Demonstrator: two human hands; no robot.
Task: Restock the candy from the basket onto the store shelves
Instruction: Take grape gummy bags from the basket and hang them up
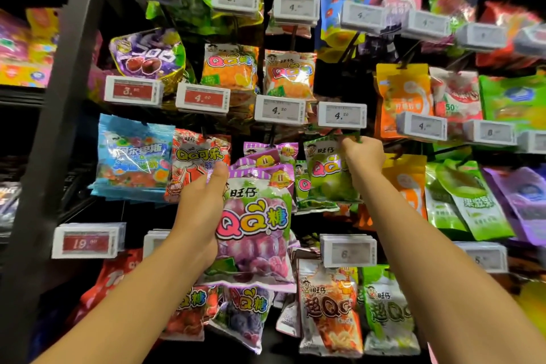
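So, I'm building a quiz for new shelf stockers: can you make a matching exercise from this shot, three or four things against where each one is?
Things:
1. purple grape QQ candy bag
2. green apple QQ candy bag
3. blue plastic gummy bag
4. red price tag reading 19

Places:
A. far left of the middle row
B. held in the left hand
C. low on the left, under the blue bag
D. gripped at its top by the right hand

Pairs: 1-B, 2-D, 3-A, 4-C

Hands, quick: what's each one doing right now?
Left hand: closed on purple grape candy bags.
Right hand: grip closed on the top of a green candy bag at its hook.
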